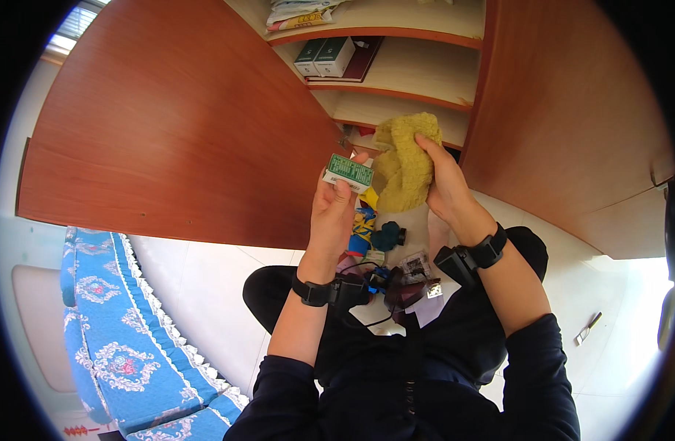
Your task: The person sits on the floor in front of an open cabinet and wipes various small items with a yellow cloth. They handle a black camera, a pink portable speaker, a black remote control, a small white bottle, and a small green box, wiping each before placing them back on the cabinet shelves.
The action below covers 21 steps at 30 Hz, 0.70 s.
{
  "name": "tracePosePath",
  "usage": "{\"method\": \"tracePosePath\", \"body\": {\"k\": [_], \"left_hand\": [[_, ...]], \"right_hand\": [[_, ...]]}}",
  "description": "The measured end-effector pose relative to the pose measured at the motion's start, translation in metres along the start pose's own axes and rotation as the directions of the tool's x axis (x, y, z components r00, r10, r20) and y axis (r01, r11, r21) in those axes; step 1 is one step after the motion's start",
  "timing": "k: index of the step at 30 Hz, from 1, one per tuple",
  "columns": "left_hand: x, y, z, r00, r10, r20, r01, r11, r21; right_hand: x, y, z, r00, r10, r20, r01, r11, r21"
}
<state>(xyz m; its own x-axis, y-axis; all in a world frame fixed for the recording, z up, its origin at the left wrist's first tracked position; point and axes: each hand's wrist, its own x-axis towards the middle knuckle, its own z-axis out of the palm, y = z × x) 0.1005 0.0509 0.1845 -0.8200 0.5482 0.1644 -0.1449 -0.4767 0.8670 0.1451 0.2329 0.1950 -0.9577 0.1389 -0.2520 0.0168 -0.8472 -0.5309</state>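
Note:
My left hand (335, 209) holds a small green and white cardboard box (348, 173) with writing on it, thumb on its near side. In my right hand (450, 187) is a crumpled yellow-green fluffy cloth (408, 165), gripped by its right edge; its left edge hangs close to the box. Below the hands, on the floor between my knees, lie a blue and yellow item (361, 231), a dark teal bunched thing (385, 237), a patterned packet (416, 268) and other small things, partly hidden by my wrists and the straps on them.
An open wooden cabinet stands ahead; its shelf (420, 60) bears white and green boxes (325, 57), and packets (304, 17) lie above. Wooden doors flank me, left (167, 132) and right (558, 110). A blue patterned cover (122, 342) is at left, a peeler-like tool (588, 329) on the right floor.

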Motion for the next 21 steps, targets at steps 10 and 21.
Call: {"method": "tracePosePath", "body": {"k": [10,21], "left_hand": [[0.006,0.006,0.011,0.987,0.117,-0.112,-0.038,0.84,0.542],[0.007,0.017,0.0,0.98,-0.094,-0.173,0.099,0.995,0.018]], "right_hand": [[-0.007,0.035,0.007,0.986,-0.129,0.103,0.128,0.992,0.022],[-0.006,0.03,0.004,0.943,-0.23,0.241,0.276,0.944,-0.18]]}}
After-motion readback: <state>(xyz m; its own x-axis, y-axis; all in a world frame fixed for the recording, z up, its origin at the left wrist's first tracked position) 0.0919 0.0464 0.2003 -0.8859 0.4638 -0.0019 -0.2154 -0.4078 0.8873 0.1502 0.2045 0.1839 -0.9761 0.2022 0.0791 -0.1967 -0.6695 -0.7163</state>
